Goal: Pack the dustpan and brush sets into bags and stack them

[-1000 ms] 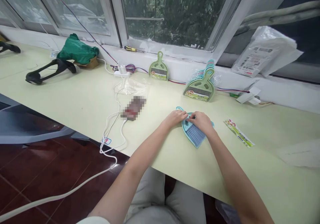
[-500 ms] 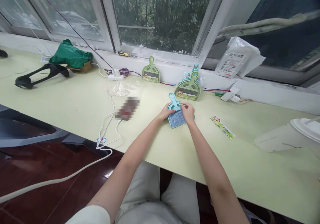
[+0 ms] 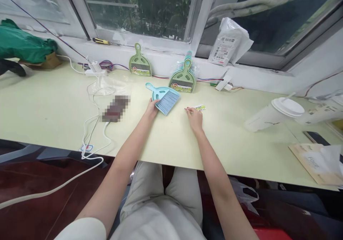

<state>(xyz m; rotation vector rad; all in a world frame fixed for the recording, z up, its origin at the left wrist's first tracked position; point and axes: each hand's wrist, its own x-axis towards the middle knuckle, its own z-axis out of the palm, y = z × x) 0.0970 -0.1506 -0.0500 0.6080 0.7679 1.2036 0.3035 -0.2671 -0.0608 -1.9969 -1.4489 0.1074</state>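
A light blue dustpan and brush set (image 3: 166, 98) is tilted over the table, its handle toward the upper left and its grey-blue bristles facing me. My left hand (image 3: 152, 108) is closed on its left edge, thumb over the front. To the right, my right hand (image 3: 194, 118) pinches one end of a printed label strip (image 3: 199, 107); the hand hides part of the strip. Behind the blue set, a stack of dustpan sets with a green one in front (image 3: 183, 79) leans on the wall. Another green dustpan set (image 3: 140, 63) leans there, farther left.
On the left are a phone-like blurred object (image 3: 115, 108), white cables (image 3: 92, 125) and a power strip (image 3: 95, 72). A white lidded cup (image 3: 273, 114) stands on the right. A screwdriver (image 3: 101, 41) and a wrapped packet (image 3: 227, 43) rest on the sill.
My right hand has left the blue set, moved right and taken hold of the label strip. The blue set has turned in my left hand, its handle now pointing left. The view has shifted right.
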